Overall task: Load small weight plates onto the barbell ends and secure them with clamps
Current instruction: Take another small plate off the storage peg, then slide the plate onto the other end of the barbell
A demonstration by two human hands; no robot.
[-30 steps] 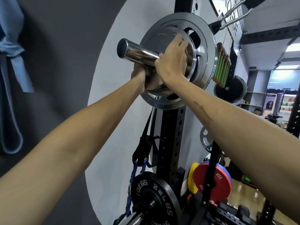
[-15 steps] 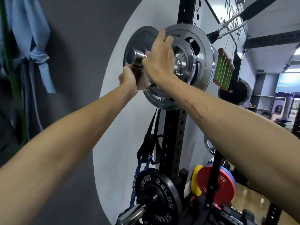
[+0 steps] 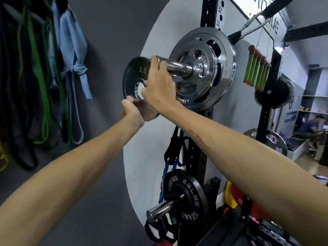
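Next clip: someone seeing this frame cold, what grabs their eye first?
Centre frame, both hands hold a small black plate marked 2.5 just off the tip of the chrome barbell sleeve: the right hand grips its top edge and hub, the left hand supports it from below. Behind it, large silver plates already sit on the sleeve. Lower down, a black 10 kg plate rests on another bar.

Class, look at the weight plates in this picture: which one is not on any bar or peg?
The small dark plate marked 2.5, held in both hands beyond the bar's tip; the others sit on bars.
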